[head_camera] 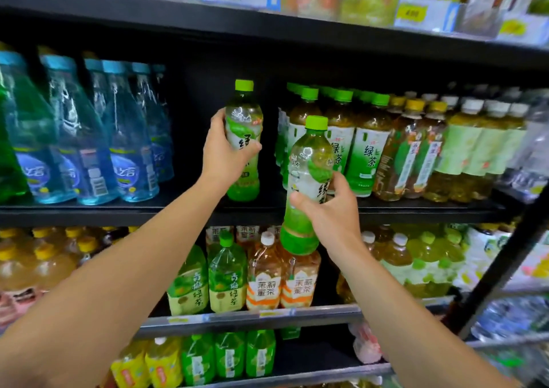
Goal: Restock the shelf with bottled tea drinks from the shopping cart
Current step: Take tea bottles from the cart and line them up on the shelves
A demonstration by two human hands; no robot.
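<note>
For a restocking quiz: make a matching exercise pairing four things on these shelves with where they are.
Things
1. green-capped clear plastic tea bottle in the left hand
2. green-capped clear plastic tea bottle in the right hand
3. blue-capped clear blue plastic bottles
4. white-capped orange-labelled tea bottles

Places
A. held out in front of the shelf edge, not set down
B. far left of the middle shelf
C. in the dark gap on the middle shelf
D. shelf below, centre

Pairs: 1-C, 2-A, 3-B, 4-D
</note>
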